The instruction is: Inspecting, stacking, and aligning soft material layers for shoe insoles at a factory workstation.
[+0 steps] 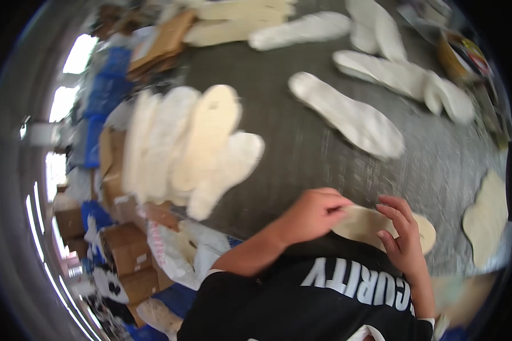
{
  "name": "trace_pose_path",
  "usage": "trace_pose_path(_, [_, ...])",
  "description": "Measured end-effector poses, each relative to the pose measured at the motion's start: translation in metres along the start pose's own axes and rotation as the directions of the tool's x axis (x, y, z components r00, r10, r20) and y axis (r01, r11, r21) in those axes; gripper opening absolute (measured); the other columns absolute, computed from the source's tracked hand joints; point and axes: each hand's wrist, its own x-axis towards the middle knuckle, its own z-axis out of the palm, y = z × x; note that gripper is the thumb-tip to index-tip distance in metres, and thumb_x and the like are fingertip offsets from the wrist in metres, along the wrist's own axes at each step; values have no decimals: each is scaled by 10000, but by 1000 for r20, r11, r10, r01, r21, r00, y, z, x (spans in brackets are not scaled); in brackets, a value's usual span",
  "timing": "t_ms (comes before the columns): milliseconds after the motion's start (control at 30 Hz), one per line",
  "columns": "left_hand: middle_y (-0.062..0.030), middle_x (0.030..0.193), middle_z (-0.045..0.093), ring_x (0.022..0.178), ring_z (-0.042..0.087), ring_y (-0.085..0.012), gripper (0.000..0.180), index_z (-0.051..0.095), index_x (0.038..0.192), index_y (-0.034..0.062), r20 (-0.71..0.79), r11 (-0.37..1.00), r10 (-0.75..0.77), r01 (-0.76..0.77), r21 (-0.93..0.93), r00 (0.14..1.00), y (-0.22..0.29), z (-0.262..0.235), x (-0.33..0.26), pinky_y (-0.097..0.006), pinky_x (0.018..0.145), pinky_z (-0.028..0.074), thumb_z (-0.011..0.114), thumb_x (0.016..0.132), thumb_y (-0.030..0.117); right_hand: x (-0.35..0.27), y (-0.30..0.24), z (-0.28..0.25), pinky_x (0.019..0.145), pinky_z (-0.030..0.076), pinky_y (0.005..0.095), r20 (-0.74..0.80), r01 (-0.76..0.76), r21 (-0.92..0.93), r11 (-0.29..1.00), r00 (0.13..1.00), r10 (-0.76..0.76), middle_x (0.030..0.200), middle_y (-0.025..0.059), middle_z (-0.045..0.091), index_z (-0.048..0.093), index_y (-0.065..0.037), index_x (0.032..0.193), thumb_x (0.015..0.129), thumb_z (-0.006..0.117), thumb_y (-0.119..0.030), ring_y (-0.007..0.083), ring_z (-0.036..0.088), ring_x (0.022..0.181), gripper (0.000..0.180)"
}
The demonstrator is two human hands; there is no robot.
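**Both hands on a tan insole at the table's near edge**

The left hand [312, 216] is curled, its fingertips pinching one end of a tan insole [370, 224] — the piece lies flat on the grey table [301, 153], just in front of the person's black shirt [301, 301]. The right hand [401, 236] rests on the insole's other half, fingers bent and slightly spread, pressing down rather than closing around it. To the left sits a fanned stack of pale insoles [193, 142]; white insoles [347, 116] lie scattered further back — cardboard boxes [131, 250] crowd beside the table
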Motion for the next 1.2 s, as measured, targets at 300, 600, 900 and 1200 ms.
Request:
trace_pose_path(300, [-174,910,662,800,651,-294,153,671,982,-31,-323,992,8,34,123,946,-19,-2,-18,-351,693,513,637,900,93,26,-1,31,687,459,354,-29,-63,69,996,997,65,810,125,586,602,8,836,764,670,0,292,584,758,100])
trace_pose_path(600, [-171,989,656,897,639,-321,204,649,1018,-8,-504,967,116,19,255,856,-5,-45,-38,-368,794,512,687,840,85,24,9,44,639,420,279,-84,-118,125,985,988,129,744,56,547,590,4,826,843,635,-31,146,517,695,60])
trace_pose_path(900, [-201,1214,555,1139,516,-386,713,463,1338,17,-952,507,169,806,306,256,14,-270,-150,-490,985,400,785,757,276,15,14,53,626,421,256,-132,-97,27,995,986,100,716,-6,538,592,-14,825,848,632,-51,87,487,676,59])
trace_pose_path(1200, [-146,1063,584,992,570,-347,437,575,1198,19,-713,513,489,495,701,503,-35,-234,-167,-427,849,472,699,779,30,21,7,56,678,471,315,-137,-179,42,983,973,183,784,101,619,644,9,866,830,667,-69,206,595,723,90])
